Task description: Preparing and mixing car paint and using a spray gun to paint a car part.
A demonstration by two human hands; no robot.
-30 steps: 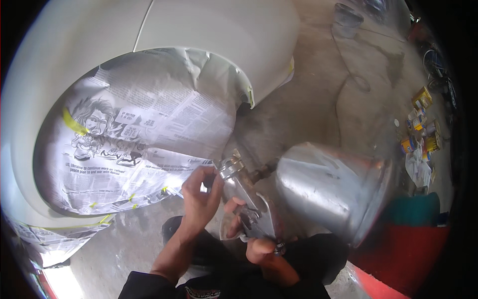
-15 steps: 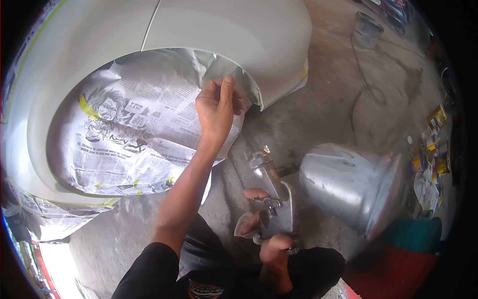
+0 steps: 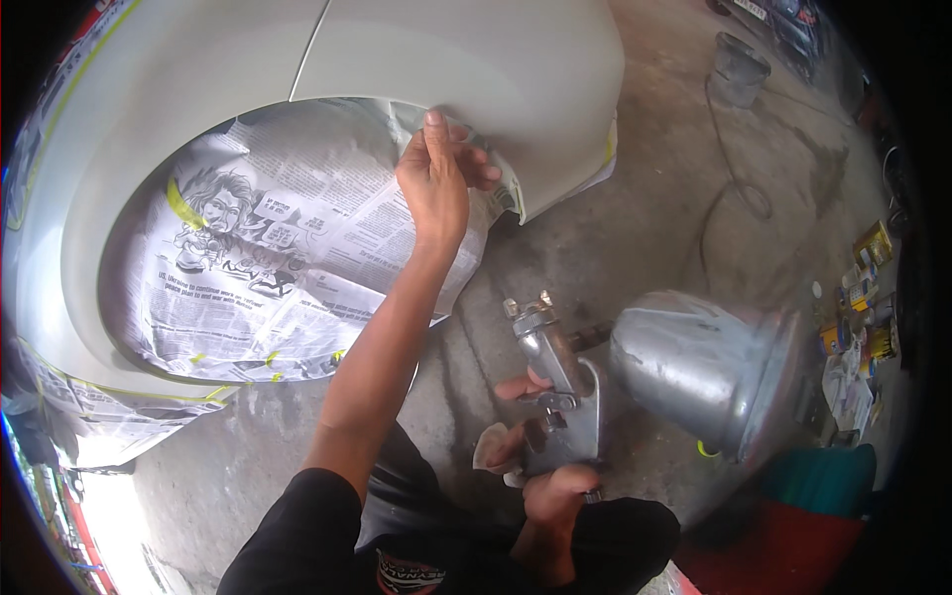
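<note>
My left hand is at the upper right edge of the wheel arch on a pale grey car body panel. Its thumb points up against the arch lip, and the fingers lie apart in front of the newspaper that covers the wheel opening. Nothing shows in them. Lower down, my right hand is closed round a metal spray gun. The gun's large silver cup extends to the right. A bit of whitish cloth or paper shows at the right hand's fingers.
Yellow-green tape sticks to the newspaper. A grey bucket stands on the concrete floor, with a hose near it. Cans line the far right. A teal and red object lies at lower right.
My left hand has risen from the newspaper to the arch lip, its fingers loosening apart. The spray gun in my right hand has shifted slightly right.
</note>
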